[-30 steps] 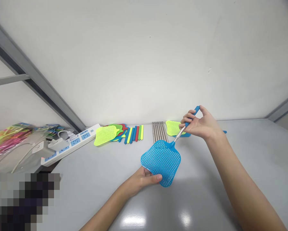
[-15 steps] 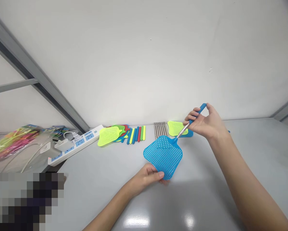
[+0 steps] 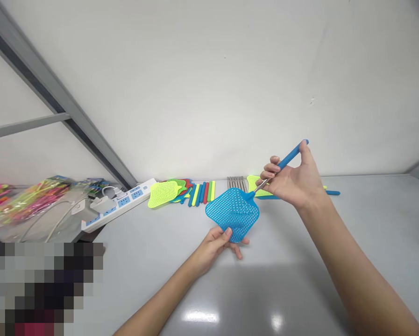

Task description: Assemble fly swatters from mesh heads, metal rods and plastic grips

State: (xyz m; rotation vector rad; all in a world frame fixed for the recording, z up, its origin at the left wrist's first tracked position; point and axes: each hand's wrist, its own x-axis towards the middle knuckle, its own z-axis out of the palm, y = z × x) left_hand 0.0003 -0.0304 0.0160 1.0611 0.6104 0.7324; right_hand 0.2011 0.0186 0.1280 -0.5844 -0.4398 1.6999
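Now, from the left: power strip (image 3: 120, 208), then loose swatter heads (image 3: 165, 193) and coloured handles (image 3: 202, 192) by the wall. Left hand (image 3: 212, 248) pinches the blue fly swatter (image 3: 233, 214) mesh's near edge; right hand (image 3: 293, 181) grips its handle, raised above the table (image 3: 370, 224).

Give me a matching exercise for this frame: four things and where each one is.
Things:
1. blue swatter
2. power strip
3. metal rods
4. coloured handles

Places:
A. far left table edge
B. between both hands
C. by the wall, behind the blue mesh
D. beside the yellow mesh heads

Pairs: 1-B, 2-A, 3-C, 4-D
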